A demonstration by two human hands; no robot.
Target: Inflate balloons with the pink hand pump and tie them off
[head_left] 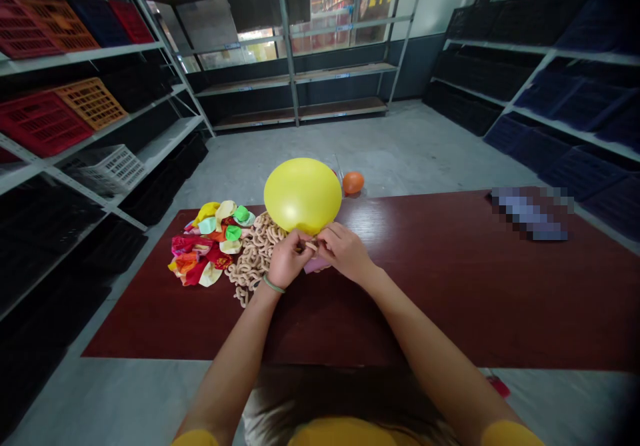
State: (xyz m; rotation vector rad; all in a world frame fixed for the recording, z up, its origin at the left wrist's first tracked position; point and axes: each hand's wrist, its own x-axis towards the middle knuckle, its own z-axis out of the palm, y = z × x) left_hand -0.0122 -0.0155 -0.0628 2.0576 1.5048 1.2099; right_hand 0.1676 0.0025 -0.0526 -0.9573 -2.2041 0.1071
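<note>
An inflated yellow balloon sits just above my hands at the far side of the dark red wooden table. My left hand, with a green bracelet on its wrist, and my right hand pinch the balloon's neck between them. The neck itself is mostly hidden by my fingers. Under my right hand lies a small lilac piece. Left of my hands are a beige chain of looped rubber rings and a heap of deflated multicoloured balloons.
A small orange balloon rests beyond the table's far edge. A pixelated object lies on the table at the right. Metal shelves with plastic crates line the left side, and more shelves stand at the right and back.
</note>
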